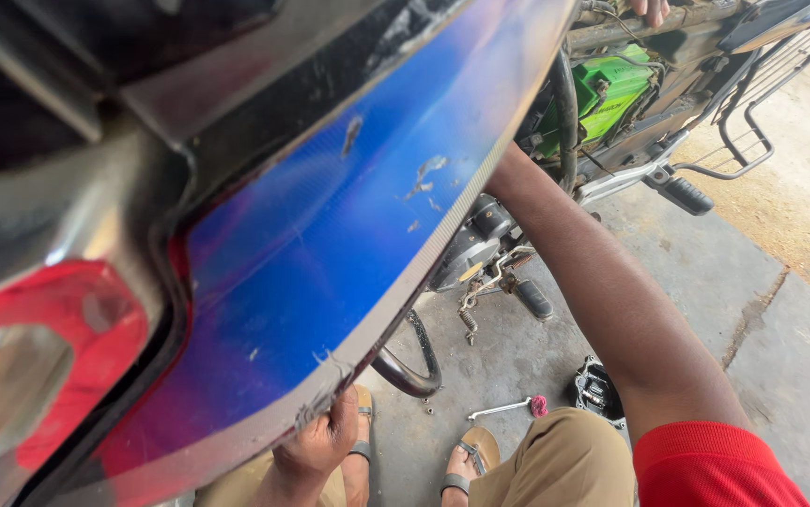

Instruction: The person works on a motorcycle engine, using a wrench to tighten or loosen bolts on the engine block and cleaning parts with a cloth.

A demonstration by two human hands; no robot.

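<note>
- While crouching, I am gripping the lower edge of the scratched blue-and-red metal fuel tank [330, 235] with my left hand [318, 439], fingers clamped on it.
- My right arm is reaching behind that tank; its hand is hidden, so I cannot tell its grip.
- Farther off, a green boxy battery [611, 89] is sitting in the motorcycle frame.

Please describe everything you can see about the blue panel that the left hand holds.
The blue panel is a large glossy motorcycle body part, blue shading to red at its lower left, with a pale trim strip along its edge. The paint is scratched and chipped in several spots. It is tilted diagonally, close to the camera. The left hand grips its lower edge, where the trim looks frayed.
</note>
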